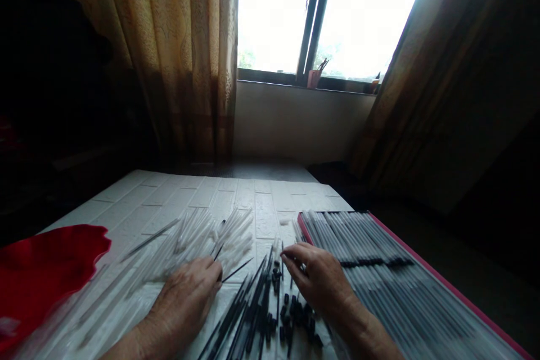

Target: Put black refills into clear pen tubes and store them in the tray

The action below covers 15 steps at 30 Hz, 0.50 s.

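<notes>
My left hand (188, 287) is curled, palm down, over the near end of a pile of clear plastic tubes (194, 230). Thin dark sticks (237, 270) poke out past its fingertips, seemingly held in it. My right hand (314, 267) has thumb and forefinger pinched together above the scattered small black caps (295, 315); what lies between the fingertips is too small to make out. Slim black rods (253, 304), like pen refills, lie in a loose bundle between the two hands.
At the right stands a box with a pink-red edge (426, 273), filled with rows of clear tubes (379, 298). A red wavy-rimmed basin (50, 275) sits at the left. The table has a white brick-pattern cover (236, 194). Behind are curtains (169, 39) and a windowsill cup (313, 79).
</notes>
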Motion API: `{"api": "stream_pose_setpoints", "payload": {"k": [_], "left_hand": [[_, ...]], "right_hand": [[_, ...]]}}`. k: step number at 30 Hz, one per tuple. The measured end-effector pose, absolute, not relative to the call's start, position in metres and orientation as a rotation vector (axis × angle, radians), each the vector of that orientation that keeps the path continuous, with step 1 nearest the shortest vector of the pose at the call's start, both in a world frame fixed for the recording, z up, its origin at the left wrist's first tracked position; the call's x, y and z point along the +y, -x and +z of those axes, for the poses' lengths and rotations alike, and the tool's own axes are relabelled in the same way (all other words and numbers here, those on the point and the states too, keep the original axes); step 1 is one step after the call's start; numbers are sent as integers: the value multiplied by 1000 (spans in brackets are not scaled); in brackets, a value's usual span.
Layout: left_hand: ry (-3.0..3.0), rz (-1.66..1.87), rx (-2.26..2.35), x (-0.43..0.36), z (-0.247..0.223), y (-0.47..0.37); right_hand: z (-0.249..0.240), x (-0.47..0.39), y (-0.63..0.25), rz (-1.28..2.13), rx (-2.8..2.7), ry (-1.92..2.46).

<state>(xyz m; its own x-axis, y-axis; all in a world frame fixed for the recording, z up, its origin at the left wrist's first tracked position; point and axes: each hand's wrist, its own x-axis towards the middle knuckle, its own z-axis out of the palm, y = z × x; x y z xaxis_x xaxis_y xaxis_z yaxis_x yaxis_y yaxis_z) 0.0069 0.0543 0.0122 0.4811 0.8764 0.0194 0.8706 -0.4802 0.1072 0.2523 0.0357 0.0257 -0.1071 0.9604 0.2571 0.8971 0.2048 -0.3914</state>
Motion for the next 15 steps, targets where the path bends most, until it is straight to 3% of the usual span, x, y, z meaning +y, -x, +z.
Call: {"api": "stream_pose_setpoints", "payload": {"k": [10,15], "left_hand": [[-2675,615,1248,54,-14,4],[-2621,357,1235,51,-5,-1]], "right_hand": [[25,34,-253,306,-2040,1890],[21,33,-251,338,-2094,1968]]}}
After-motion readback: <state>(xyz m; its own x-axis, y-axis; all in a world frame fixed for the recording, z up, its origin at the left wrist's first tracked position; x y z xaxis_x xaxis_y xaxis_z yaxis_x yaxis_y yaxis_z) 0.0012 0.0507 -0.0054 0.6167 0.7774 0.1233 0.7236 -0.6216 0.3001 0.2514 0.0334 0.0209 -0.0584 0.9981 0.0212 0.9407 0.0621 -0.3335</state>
